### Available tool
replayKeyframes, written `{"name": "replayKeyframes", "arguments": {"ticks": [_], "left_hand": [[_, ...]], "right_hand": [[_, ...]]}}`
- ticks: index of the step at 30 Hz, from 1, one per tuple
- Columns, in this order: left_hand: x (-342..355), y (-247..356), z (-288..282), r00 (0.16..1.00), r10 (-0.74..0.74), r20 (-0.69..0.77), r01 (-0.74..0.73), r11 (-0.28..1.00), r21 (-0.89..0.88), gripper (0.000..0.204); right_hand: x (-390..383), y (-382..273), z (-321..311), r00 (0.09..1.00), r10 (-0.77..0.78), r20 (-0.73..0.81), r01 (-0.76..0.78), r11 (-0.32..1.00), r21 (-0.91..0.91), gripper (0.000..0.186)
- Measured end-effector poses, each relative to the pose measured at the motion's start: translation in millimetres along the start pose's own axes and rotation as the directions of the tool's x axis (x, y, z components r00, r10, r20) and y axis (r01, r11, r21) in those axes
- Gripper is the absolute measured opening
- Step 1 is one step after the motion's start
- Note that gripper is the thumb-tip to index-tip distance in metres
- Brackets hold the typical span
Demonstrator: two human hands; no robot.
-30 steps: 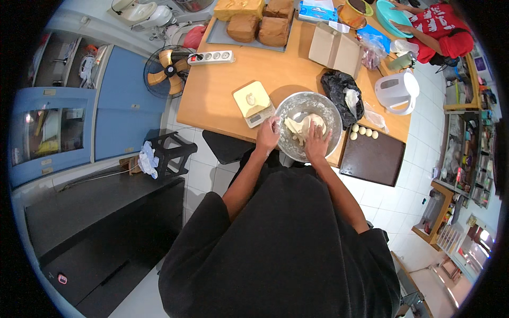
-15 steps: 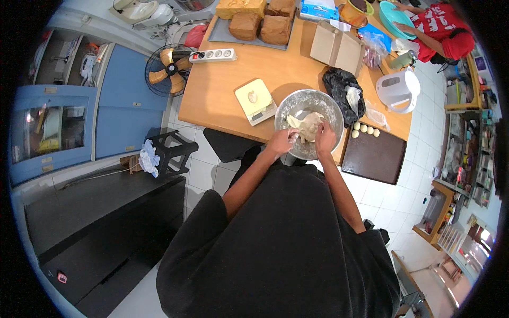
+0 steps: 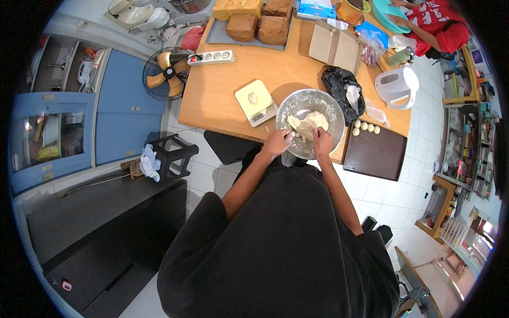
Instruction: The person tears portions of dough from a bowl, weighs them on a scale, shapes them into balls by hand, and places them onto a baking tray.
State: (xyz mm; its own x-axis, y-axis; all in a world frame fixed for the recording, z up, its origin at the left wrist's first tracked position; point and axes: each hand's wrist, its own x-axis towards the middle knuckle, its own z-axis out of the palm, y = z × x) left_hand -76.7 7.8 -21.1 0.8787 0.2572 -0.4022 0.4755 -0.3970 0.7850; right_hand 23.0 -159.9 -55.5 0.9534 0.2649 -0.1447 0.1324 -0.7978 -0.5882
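A metal mixing bowl (image 3: 336, 110) dusted with flour stands at the near edge of the table, with pale dough (image 3: 317, 120) in it. My left hand (image 3: 278, 142) pinches the left end of a stretched flap of dough at the bowl's near left rim. Over the bowl's near right side, my right hand (image 3: 322, 143) has its fingers closed on the dough too. Left of the bowl, a small lump of dough (image 3: 253, 98) rests on a yellow-topped kitchen scale (image 3: 256, 108). Several small dough balls (image 3: 363, 126) line the far left edge of a dark baking tray (image 3: 375, 153).
A black plastic bag (image 3: 339, 85) lies against the bowl's right side, with a white electric kettle (image 3: 396, 86) beyond. Farther off are a power strip (image 3: 211, 58), brown loaves (image 3: 273, 30) on a tray and an open cardboard box (image 3: 335, 45). A person in red (image 3: 437, 26) works at the far right.
The dough between my hands is pulled into a flap, and a rounder dough mass shows behind it. My right hand has shifted slightly left and nearer. The view has moved a little.
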Motion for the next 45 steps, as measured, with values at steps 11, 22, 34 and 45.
{"name": "replayKeyframes", "arguments": {"ticks": [11,22,34,45], "left_hand": [[20.2,-27.1,-42.5,0.957,-0.004,-0.290,-0.025,0.995,-0.096,0.022],[69.1,-73.6,-110.8,0.894,-0.155,-0.421,0.257,0.946,0.197,0.042],[101.1,-82.6,-104.7,0.924,-0.015,-0.381,0.122,0.959,0.257,0.041],[77.5,-57.8,-115.3,0.965,-0.055,-0.255,-0.108,0.805,-0.583,0.033]], "right_hand": [[-5.2,-0.8,11.3,1.000,-0.011,0.011,0.009,0.982,0.188,0.019],[-11.7,-10.3,15.5,0.992,0.122,-0.028,-0.121,0.991,0.057,0.025],[-29.7,5.7,41.0,0.978,0.070,-0.196,-0.001,0.943,0.334,0.022],[-28.3,-5.5,27.2,0.977,0.161,-0.140,-0.122,0.960,0.250,0.021]]}}
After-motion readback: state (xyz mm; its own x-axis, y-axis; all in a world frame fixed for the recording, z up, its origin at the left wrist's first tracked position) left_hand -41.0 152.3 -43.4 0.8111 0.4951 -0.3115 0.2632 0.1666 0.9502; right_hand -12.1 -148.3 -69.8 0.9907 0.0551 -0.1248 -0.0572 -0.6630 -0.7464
